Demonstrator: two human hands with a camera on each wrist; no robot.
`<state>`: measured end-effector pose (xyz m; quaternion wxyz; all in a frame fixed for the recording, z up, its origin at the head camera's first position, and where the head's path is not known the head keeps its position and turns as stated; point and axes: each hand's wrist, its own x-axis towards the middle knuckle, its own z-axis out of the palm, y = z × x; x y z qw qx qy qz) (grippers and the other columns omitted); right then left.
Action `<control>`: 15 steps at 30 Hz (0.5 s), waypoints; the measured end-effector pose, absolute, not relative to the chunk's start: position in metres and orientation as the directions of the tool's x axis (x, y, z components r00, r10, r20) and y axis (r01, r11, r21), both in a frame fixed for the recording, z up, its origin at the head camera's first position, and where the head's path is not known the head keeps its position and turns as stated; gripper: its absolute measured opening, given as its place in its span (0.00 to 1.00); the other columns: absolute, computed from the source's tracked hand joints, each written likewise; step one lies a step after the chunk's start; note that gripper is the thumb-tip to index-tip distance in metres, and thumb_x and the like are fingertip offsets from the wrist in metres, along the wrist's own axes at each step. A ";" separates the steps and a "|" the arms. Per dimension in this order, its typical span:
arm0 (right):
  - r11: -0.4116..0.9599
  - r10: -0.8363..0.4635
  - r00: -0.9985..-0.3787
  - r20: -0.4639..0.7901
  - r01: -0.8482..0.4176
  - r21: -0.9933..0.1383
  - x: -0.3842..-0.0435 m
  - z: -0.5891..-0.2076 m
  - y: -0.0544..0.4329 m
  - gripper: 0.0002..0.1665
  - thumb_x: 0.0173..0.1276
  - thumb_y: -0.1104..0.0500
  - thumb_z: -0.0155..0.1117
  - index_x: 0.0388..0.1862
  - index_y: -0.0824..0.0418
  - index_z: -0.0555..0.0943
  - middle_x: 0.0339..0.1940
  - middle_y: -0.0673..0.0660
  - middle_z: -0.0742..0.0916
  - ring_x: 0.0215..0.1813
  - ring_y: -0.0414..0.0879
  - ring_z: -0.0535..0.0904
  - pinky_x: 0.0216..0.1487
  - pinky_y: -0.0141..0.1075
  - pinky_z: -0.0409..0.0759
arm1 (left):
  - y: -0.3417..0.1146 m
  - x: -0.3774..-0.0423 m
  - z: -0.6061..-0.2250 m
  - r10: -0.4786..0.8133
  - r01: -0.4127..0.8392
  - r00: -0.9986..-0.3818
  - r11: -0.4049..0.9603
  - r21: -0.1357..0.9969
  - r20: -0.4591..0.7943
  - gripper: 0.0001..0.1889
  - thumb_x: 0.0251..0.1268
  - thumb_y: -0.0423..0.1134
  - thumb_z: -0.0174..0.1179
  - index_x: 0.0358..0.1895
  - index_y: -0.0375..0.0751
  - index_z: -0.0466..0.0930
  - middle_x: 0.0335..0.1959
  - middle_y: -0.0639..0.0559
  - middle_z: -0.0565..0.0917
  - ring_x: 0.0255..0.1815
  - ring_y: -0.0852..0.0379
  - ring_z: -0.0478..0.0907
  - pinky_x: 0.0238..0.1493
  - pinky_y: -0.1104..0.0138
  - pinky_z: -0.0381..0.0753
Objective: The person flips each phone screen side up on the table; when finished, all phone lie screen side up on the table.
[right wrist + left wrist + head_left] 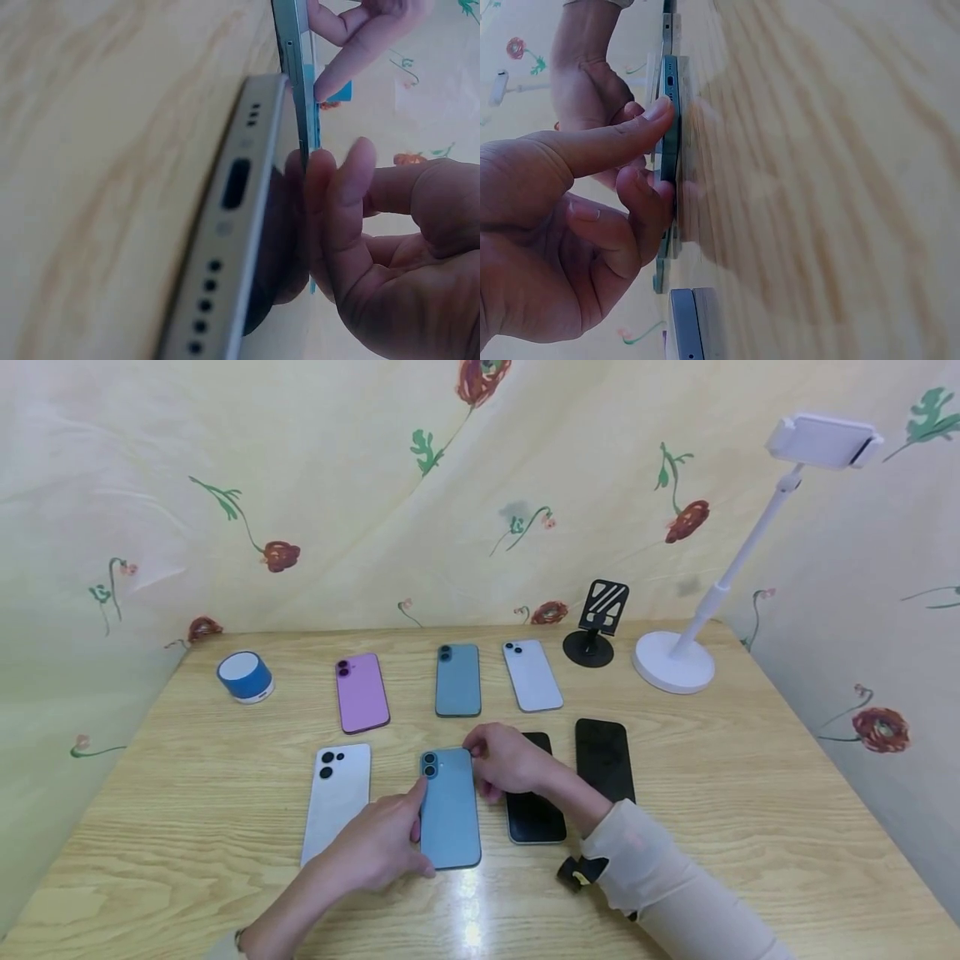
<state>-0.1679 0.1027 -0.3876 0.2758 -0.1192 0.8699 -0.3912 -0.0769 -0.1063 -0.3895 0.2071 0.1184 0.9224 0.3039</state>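
A blue smartphone (452, 814) lies back up at the front middle of the table, its twin camera lenses at the upper left. My left hand (386, 839) holds it by the left side and bottom edge; in the left wrist view the thumb (634, 135) presses the bottom edge by the charging port. At the top right corner my right hand (510, 760) grips the phone with curled fingers (321, 169). Beneath the right hand and wrist lies a black-screened phone (536, 822), partly covered. To the left, a white phone (337, 793) is partly hidden by the left hand.
Behind stand a pink phone (362, 693), a teal phone (458, 681) and a pale phone (534, 677), all lying flat. Another black-screened phone (603, 756) is at right. A blue-white cylinder (246, 677), black stand (591, 647) and tall white stand (675, 662) line the back.
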 end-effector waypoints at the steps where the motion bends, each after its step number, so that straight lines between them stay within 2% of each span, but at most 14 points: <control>1: 0.666 -0.420 -0.821 -0.386 0.010 -0.746 -0.168 -0.387 0.102 0.19 0.78 0.71 0.54 0.65 0.67 0.77 0.26 0.58 0.85 0.20 0.44 0.81 0.27 0.33 0.84 | -0.106 -0.078 -0.390 0.346 0.095 -0.886 0.788 0.609 -0.310 0.62 0.45 0.38 0.86 0.82 0.25 0.54 0.30 0.53 0.78 0.33 0.56 0.75 0.38 0.64 0.76; 4: 0.657 -0.428 -0.823 -0.373 0.001 -0.754 -0.167 -0.385 0.100 0.20 0.78 0.70 0.53 0.66 0.67 0.77 0.25 0.59 0.85 0.18 0.44 0.81 0.24 0.34 0.82 | -0.105 -0.080 -0.391 0.342 0.104 -0.895 0.785 0.610 -0.287 0.60 0.49 0.39 0.84 0.82 0.24 0.55 0.29 0.53 0.77 0.31 0.56 0.74 0.34 0.66 0.74; 9: 0.678 -0.410 -0.833 -0.372 -0.005 -0.735 -0.169 -0.382 0.100 0.29 0.81 0.67 0.53 0.78 0.65 0.69 0.32 0.57 0.85 0.19 0.46 0.82 0.27 0.36 0.83 | -0.104 -0.084 -0.393 0.330 0.123 -0.911 0.791 0.600 -0.248 0.56 0.52 0.39 0.83 0.80 0.23 0.57 0.28 0.53 0.76 0.29 0.56 0.72 0.30 0.69 0.71; 15: 0.707 -0.443 -0.810 -0.385 -0.052 -0.705 -0.175 -0.383 0.104 0.29 0.84 0.64 0.51 0.80 0.65 0.68 0.24 0.57 0.85 0.17 0.44 0.81 0.25 0.34 0.81 | -0.103 -0.085 -0.391 0.352 0.139 -0.896 0.800 0.583 -0.270 0.54 0.52 0.39 0.83 0.79 0.24 0.60 0.28 0.52 0.76 0.29 0.56 0.72 0.30 0.68 0.69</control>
